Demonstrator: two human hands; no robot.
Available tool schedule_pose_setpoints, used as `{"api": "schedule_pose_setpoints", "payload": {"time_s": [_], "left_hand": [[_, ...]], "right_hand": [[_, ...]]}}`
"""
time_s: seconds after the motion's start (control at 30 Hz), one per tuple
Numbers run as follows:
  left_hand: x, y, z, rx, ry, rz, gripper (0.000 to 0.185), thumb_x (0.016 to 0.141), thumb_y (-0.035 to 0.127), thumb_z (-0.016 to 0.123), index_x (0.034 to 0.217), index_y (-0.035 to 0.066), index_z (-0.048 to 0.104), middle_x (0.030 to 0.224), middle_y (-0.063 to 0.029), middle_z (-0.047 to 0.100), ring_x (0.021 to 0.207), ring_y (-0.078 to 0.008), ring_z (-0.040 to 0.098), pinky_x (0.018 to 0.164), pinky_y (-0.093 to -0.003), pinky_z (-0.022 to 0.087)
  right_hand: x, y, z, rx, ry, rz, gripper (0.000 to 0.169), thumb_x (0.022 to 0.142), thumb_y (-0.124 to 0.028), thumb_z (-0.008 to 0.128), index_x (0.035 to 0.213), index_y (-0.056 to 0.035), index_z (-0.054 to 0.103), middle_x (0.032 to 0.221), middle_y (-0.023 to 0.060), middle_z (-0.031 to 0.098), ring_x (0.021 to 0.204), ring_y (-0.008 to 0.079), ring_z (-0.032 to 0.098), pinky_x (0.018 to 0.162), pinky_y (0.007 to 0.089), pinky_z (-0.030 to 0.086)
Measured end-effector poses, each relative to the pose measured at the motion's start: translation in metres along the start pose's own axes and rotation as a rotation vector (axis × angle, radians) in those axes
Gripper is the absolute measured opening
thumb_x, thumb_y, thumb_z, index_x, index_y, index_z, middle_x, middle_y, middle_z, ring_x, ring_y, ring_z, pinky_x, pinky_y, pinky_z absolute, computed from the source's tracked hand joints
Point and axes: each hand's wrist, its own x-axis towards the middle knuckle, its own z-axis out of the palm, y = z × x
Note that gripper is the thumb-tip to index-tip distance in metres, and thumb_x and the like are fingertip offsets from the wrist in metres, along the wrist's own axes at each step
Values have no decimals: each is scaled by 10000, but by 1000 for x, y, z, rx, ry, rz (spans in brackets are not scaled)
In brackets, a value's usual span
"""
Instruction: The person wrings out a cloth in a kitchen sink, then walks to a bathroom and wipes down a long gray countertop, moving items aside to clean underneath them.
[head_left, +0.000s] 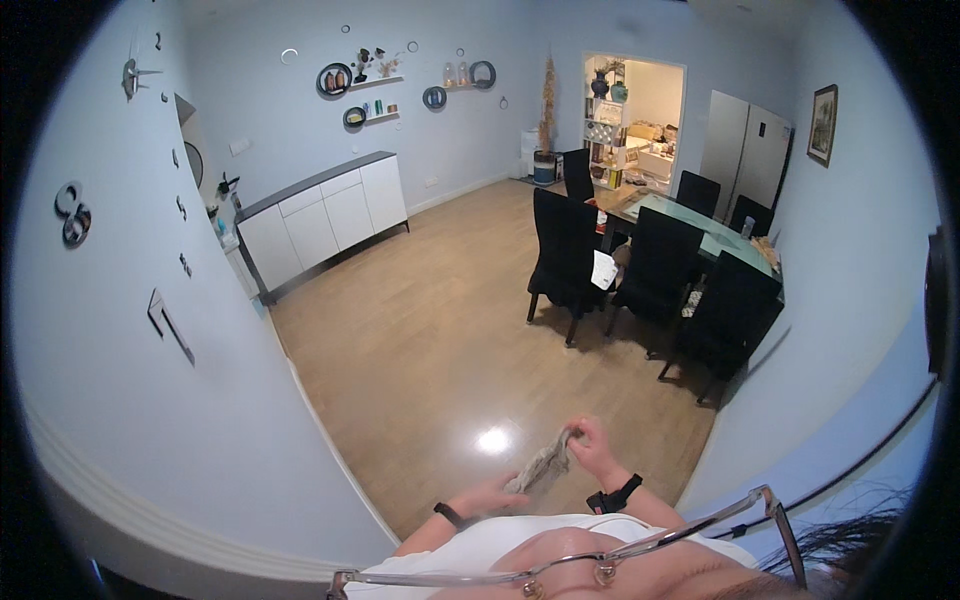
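A crumpled grey cloth (545, 465) is stretched at a slant between my two hands, in front of my white top. Its upper end is pinched in the fingers of my right hand (591, 447). The lower end is gripped by my left hand (489, 496), whose fingers are partly hidden and slightly blurred. Black bands circle both wrists. Under the cloth lies the wood-look floor (420, 360), with a bright light reflection beside my hands.
Black-covered chairs (664, 259) surround a glass-topped dining table (705, 226) at right. A low white cabinet (330, 214) stands against the far left wall. A close wall (150, 420) with large clock numerals runs along my left. Beyond are a fridge (746, 146) and a doorway.
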Motion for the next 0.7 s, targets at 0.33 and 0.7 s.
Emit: {"api": "schedule_pose_setpoints", "payload": {"time_s": [0.33, 0.7], "left_hand": [[91, 43, -81, -725, 220, -64, 456, 770, 121, 562, 1201, 18, 455, 1014, -47, 566, 916, -137, 530, 788, -267, 420], [164, 67, -152, -433, 618, -160, 278, 783, 108, 586, 1046, 18, 575, 876, -33, 605, 758, -128, 562, 656, -249, 447]], "right_hand": [[56, 66, 66, 824, -602, 982, 397, 849, -334, 621, 1106, -42, 542, 889, 16, 568, 804, 111, 511, 712, 266, 426], [179, 160, 108, 686, -763, 539, 269, 791, -243, 701, 936, -66, 559, 762, -44, 533, 677, 46, 476, 566, 202, 385]]}}
